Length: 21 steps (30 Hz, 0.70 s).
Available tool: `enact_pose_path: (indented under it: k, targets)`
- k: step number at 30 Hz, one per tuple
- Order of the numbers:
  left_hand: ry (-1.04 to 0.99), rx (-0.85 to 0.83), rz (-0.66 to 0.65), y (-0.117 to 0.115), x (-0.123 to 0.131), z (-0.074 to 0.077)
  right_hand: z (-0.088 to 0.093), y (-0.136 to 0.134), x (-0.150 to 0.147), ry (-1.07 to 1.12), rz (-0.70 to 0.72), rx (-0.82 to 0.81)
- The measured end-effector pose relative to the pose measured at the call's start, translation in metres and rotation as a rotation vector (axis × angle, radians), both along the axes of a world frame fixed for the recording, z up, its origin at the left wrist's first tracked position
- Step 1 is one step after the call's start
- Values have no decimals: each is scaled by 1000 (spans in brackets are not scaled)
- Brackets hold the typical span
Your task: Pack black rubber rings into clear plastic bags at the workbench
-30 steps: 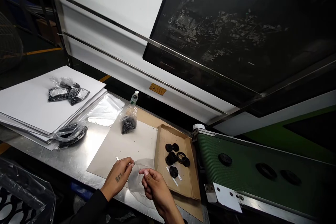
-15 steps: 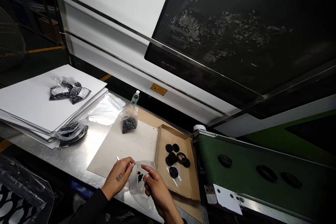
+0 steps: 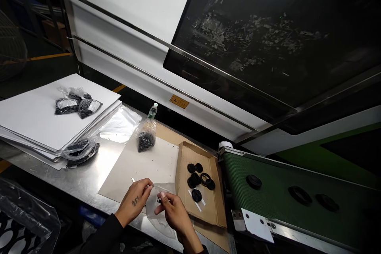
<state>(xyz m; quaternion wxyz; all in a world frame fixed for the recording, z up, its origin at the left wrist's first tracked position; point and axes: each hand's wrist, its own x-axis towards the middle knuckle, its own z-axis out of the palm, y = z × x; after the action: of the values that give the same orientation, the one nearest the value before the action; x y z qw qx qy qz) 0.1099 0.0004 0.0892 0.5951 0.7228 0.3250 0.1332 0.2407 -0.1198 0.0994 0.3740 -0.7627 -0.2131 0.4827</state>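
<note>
My left hand [image 3: 134,201] pinches the upper edge of a clear plastic bag [image 3: 160,222] between thumb and fingertips. A thin pale sliver sticks up behind its knuckles; what it belongs to is hidden. My right hand [image 3: 177,213] is closed at the bag's right side, with its thumb and curled fingers against the film. Small black pieces [image 3: 160,200] show between the right fingers, partly covered; whether the fingers grip them directly I cannot tell. Beyond the hands, a tied-up bag of small black parts [image 3: 145,141] stands on the grey board [image 3: 133,170].
Right of my hands lies a shallow cardboard tray [image 3: 220,206] with several black round caps and rings. A green conveyor belt [image 3: 285,178] carries three black parts. A bottle [image 3: 152,111] stands behind. White sheets [image 3: 32,115] with filled bags [image 3: 68,105] are stacked left.
My right index finger has drawn back from the bag's rim and curled in with the thumb, now over the small black pieces. My left hand keeps its pinch in place.
</note>
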Motion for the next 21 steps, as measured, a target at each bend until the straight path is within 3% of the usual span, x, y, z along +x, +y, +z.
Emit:
enact_pose_path:
  k: [5, 9, 13, 16, 21]
  targets:
    - [1, -2, -4, -1, -2, 1, -3, -3, 2, 98, -113, -71]
    - [4, -6, -3, -2, -1, 1, 4, -6, 5, 359, -278, 125]
    - [5, -1, -9, -2, 1, 1, 19, -6, 5, 571, -329, 229]
    - [3, 4, -8, -2, 1, 2, 24, -6, 7, 578, -338, 262]
    - [12, 2, -9, -2, 0, 2, 24, -4, 11, 406, -318, 323]
